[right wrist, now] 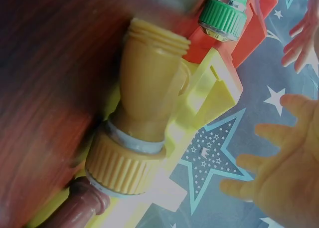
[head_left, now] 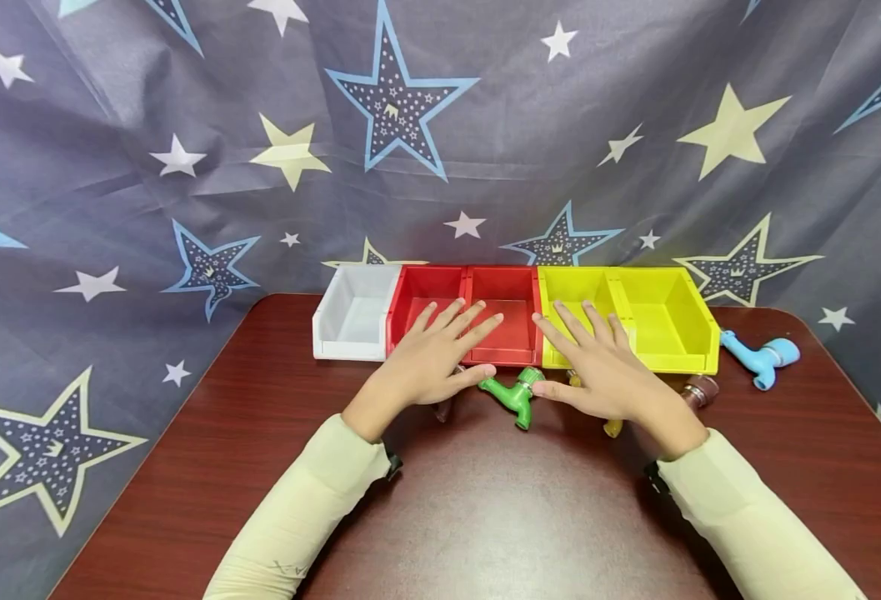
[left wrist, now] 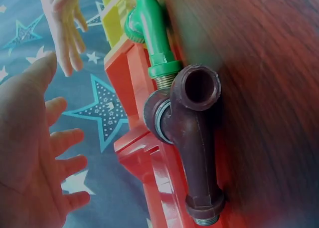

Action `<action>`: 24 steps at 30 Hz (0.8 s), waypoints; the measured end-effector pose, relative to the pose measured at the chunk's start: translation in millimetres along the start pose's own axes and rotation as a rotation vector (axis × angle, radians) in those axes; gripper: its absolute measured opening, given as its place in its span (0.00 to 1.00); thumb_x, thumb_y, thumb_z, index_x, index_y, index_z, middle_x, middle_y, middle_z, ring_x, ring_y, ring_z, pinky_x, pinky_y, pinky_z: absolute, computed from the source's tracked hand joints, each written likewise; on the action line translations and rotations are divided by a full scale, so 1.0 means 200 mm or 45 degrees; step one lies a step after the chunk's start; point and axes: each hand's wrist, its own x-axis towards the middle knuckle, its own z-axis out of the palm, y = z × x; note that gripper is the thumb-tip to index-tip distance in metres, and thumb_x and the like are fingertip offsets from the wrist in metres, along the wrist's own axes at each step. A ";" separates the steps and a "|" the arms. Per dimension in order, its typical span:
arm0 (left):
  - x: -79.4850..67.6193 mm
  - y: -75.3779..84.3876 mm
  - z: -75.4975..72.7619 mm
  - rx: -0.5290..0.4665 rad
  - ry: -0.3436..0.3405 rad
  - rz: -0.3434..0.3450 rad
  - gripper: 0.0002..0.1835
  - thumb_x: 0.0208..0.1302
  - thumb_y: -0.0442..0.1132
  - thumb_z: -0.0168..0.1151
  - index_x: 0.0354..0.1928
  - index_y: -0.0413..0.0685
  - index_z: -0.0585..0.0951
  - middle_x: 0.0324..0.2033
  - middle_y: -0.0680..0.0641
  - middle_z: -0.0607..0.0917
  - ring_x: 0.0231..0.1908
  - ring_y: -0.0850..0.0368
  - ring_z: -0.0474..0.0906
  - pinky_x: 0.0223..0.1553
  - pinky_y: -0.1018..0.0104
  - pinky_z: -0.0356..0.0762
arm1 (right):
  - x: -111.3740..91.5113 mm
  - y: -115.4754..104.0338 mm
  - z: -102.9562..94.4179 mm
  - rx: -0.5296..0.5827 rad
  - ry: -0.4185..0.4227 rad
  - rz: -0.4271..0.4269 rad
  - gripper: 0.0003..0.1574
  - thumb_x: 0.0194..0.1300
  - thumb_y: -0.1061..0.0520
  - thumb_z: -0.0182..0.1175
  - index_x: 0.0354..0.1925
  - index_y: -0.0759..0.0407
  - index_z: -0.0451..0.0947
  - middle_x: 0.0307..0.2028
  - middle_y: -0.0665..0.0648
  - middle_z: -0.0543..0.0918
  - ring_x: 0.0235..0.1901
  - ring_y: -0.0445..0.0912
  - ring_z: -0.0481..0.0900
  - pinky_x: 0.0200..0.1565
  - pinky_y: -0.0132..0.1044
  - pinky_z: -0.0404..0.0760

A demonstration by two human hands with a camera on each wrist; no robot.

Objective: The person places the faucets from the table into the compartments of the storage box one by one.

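Observation:
Both hands are held out flat with fingers spread and nothing in them. My left hand [head_left: 428, 362] hovers in front of the red bins [head_left: 506, 357], over a dark brown tap [left wrist: 194, 148] that it mostly hides in the head view. My right hand [head_left: 608, 375] hovers before the yellow bins [head_left: 680, 363], largely covering a yellow tap [right wrist: 147, 83]. Between the hands lies a green tap [head_left: 513, 395], its knob close to the right thumb. Another brown tap [head_left: 701, 389] shows partly behind the right wrist.
A light blue tap [head_left: 763, 360] lies at the right end of the row, beside the yellow bins. At the left end of the bins stands a white bin [head_left: 350, 350]. All are on a dark wooden table [head_left: 478, 517], with a star-patterned cloth [head_left: 485, 183] hanging behind.

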 end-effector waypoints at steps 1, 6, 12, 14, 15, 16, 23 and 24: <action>0.00 0.00 0.00 0.002 0.005 -0.002 0.43 0.72 0.74 0.40 0.82 0.73 0.43 0.81 0.51 0.53 0.80 0.46 0.44 0.76 0.40 0.38 | 0.00 0.00 0.00 0.008 -0.003 0.000 0.62 0.65 0.20 0.54 0.83 0.42 0.44 0.82 0.59 0.41 0.78 0.69 0.33 0.68 0.75 0.35; 0.00 -0.02 -0.02 -0.007 0.042 -0.016 0.42 0.72 0.72 0.44 0.83 0.70 0.47 0.80 0.50 0.55 0.79 0.44 0.47 0.75 0.39 0.39 | 0.00 0.01 -0.02 0.040 0.005 -0.001 0.58 0.68 0.25 0.57 0.83 0.43 0.44 0.82 0.60 0.42 0.77 0.71 0.36 0.68 0.76 0.39; 0.00 -0.07 -0.02 -0.004 0.119 -0.047 0.40 0.74 0.68 0.46 0.82 0.66 0.52 0.78 0.46 0.59 0.76 0.41 0.53 0.74 0.38 0.48 | 0.00 0.03 -0.03 0.031 0.043 0.001 0.57 0.70 0.26 0.56 0.83 0.44 0.44 0.81 0.63 0.46 0.76 0.73 0.43 0.66 0.77 0.46; 0.00 -0.09 -0.03 0.000 0.152 -0.060 0.40 0.75 0.67 0.47 0.82 0.64 0.54 0.78 0.45 0.60 0.75 0.40 0.55 0.72 0.38 0.51 | 0.00 0.04 -0.04 0.038 0.050 0.006 0.57 0.70 0.27 0.56 0.83 0.45 0.45 0.80 0.64 0.48 0.75 0.74 0.45 0.66 0.77 0.47; 0.01 -0.11 -0.03 -0.003 0.166 -0.070 0.39 0.75 0.66 0.47 0.82 0.63 0.54 0.78 0.44 0.60 0.75 0.39 0.56 0.72 0.38 0.52 | -0.01 0.04 -0.05 0.048 0.053 0.010 0.56 0.70 0.27 0.56 0.83 0.45 0.45 0.80 0.65 0.48 0.74 0.74 0.46 0.66 0.77 0.47; 0.01 -0.12 -0.03 -0.004 0.181 -0.083 0.39 0.75 0.66 0.48 0.82 0.63 0.54 0.77 0.44 0.61 0.74 0.39 0.57 0.71 0.38 0.53 | -0.01 0.05 -0.05 0.056 0.054 0.016 0.56 0.70 0.27 0.56 0.83 0.45 0.46 0.80 0.65 0.49 0.74 0.74 0.46 0.66 0.77 0.47; -0.02 -0.21 -0.07 -0.073 0.229 -0.220 0.40 0.75 0.63 0.51 0.82 0.62 0.53 0.77 0.43 0.62 0.73 0.37 0.58 0.69 0.38 0.56 | -0.03 0.10 -0.11 0.122 0.069 0.068 0.56 0.70 0.28 0.57 0.83 0.46 0.48 0.79 0.67 0.50 0.73 0.76 0.49 0.65 0.76 0.49; -0.02 -0.22 -0.08 -0.091 0.237 -0.236 0.40 0.75 0.62 0.52 0.82 0.61 0.54 0.76 0.43 0.62 0.73 0.37 0.58 0.68 0.38 0.57 | -0.03 0.11 -0.12 0.125 0.078 0.075 0.55 0.70 0.29 0.58 0.82 0.46 0.48 0.79 0.67 0.50 0.72 0.76 0.49 0.65 0.76 0.49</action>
